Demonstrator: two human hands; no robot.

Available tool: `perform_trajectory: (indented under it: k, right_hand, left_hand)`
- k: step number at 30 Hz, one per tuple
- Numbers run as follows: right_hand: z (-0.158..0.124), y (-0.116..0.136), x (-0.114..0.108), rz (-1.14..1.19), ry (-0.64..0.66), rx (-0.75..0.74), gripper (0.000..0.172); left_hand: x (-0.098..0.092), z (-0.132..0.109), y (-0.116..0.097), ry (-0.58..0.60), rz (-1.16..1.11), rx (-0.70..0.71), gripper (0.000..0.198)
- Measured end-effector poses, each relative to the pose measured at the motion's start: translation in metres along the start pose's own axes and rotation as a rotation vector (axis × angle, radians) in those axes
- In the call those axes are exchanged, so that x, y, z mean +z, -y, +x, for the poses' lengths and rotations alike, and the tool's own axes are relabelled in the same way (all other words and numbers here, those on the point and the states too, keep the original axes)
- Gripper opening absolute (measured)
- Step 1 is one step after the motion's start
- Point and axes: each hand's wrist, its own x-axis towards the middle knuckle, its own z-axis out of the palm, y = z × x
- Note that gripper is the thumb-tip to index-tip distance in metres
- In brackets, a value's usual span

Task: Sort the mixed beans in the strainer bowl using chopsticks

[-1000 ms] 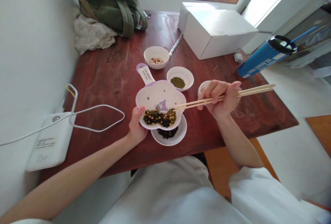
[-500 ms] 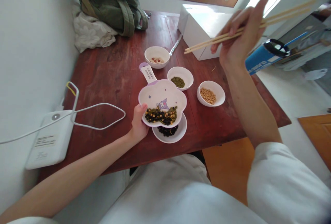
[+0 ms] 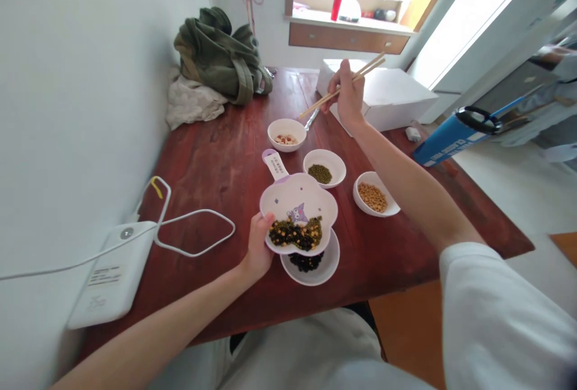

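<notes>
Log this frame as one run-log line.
left hand: holds plate of mixed beans | right hand: chopsticks raised, tips empty | plate edge: over black-bean bowl

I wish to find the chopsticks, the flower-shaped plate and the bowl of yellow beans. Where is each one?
Chopsticks [image 3: 316, 104]: head view, on the free tip half.
Flower-shaped plate [image 3: 283, 201]: head view, on the bare upper-left lobe.
Bowl of yellow beans [image 3: 388, 210]: head view, on the lower right rim.

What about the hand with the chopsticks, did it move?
Yes, the right hand moved away from the bowl of yellow beans, toward the white box.
</notes>
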Motion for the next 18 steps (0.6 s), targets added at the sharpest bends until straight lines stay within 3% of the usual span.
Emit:
perform_trajectory:
  k: [7,10,12,15,18]
  right_hand:
    - [-0.01,0.002,0.017,0.016,0.107,0.07,0.076]
    - [-0.018,0.018,0.015,0.031,0.107,0.077,0.074]
    - [-0.029,0.037,0.002,0.057,0.098,0.057,0.075]
    - [-0.069,0.077,-0.026,0.128,0.119,-0.038,0.082]
    - [-0.135,0.114,-0.047,0.245,0.206,-0.135,0.073]
  left_hand:
    - [0.001,-0.001,0.0,-0.032,0.005,-0.01,0.056]
    - [0.002,0.0,-0.001,-0.028,0.006,0.0,0.054]
    - [0.002,0.0,-0.001,-0.021,0.003,-0.002,0.054]
    - [0.0,0.0,0.0,-0.037,-0.01,0.003,0.054]
    - [0.0,0.0,-0.001,-0.017,-0.009,0.004,0.056]
